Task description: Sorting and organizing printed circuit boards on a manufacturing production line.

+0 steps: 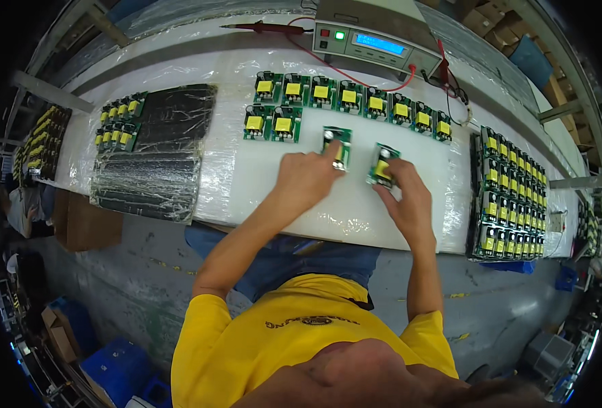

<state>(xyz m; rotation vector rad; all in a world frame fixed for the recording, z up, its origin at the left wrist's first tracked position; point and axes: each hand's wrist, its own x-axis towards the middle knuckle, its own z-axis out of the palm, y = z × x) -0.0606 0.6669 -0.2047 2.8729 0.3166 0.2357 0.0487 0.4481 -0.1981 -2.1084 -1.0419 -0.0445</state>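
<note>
My left hand (307,178) grips the lower edge of a green circuit board (344,143) over the white foam mat (267,180), with its index finger reaching along the board. To the right, my right hand (409,194) holds a second circuit board (382,164) between thumb and fingers at its lower right. That second board is tilted, and part of it is hidden by the fingers. Beyond both hands, several like boards with yellow transformers (348,96) stand in a row on the mat. Two more boards (282,125) stand nearer, at the row's left.
A grey tester (375,41) with a lit screen stands at the back, its red lead (341,71) curving over the bench. A red probe (263,27) lies left of it. Boards fill a black tray (511,197) at right; others sit on a dark panel (172,122) at left.
</note>
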